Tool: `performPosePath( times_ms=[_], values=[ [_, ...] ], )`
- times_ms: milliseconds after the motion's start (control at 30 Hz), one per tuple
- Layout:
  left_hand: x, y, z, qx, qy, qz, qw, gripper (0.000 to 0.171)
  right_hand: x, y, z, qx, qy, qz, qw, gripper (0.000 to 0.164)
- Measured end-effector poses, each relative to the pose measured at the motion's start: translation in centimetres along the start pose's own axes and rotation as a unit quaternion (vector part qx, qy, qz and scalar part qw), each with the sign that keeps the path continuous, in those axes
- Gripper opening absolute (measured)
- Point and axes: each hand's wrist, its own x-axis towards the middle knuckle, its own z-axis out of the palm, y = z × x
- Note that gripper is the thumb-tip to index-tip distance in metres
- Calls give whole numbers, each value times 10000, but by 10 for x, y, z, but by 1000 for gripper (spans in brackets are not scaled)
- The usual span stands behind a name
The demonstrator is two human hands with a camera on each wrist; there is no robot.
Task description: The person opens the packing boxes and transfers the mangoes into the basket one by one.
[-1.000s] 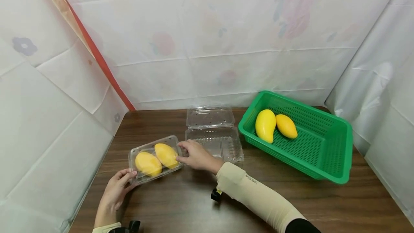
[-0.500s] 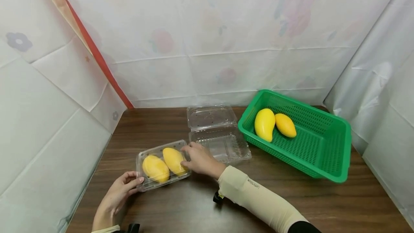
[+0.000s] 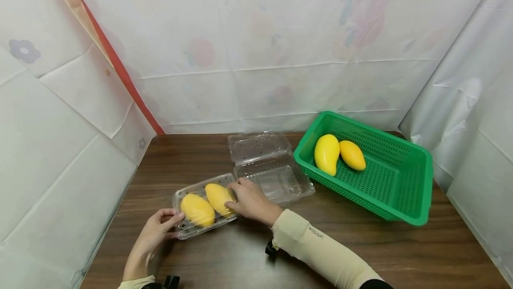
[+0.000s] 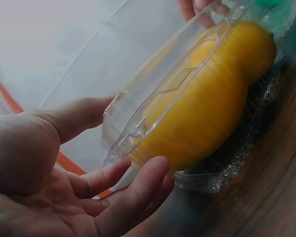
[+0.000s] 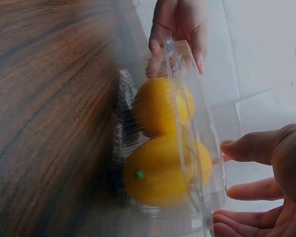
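A closed clear plastic clamshell box (image 3: 188, 232) holds two yellow mangoes, a left mango (image 3: 197, 210) and a right mango (image 3: 218, 198). At the box's left end, my left hand (image 3: 157, 231) grips the corner, its thumb at the upper part and its fingers lower down, as the left wrist view shows. My right hand (image 3: 253, 202) is at the opposite end. In the right wrist view its fairly straight thumb and fingers (image 5: 254, 192) lie spread along the lid's edge. Through the clear wall a green stem spot (image 5: 138, 174) shows on one mango.
Behind my right hand lies an open, unfilled clamshell box (image 3: 276, 177) with its lid folded back. To the right stands a green perforated basket (image 3: 421, 182) with a large mango (image 3: 327, 154) and a smaller mango (image 3: 352, 155). White sheeting (image 3: 248, 48) encloses the wooden table (image 3: 224, 262).
Both hands have shifted the filled box to the right and slightly nearer. The unfilled box has turned a little and slid right. The basket and its mangoes stay put.
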Motion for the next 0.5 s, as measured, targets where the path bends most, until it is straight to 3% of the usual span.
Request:
performPosePath(
  times_ms=[200, 500],
  values=[
    [1, -3, 5, -195, 169, 6, 9997, 53, 2, 0, 1, -94, 58, 195, 9997, 48],
    [-5, -16, -21, -187, 363, -172, 9990, 60, 3, -12, 12, 46, 103, 173, 9998, 52]
  ],
)
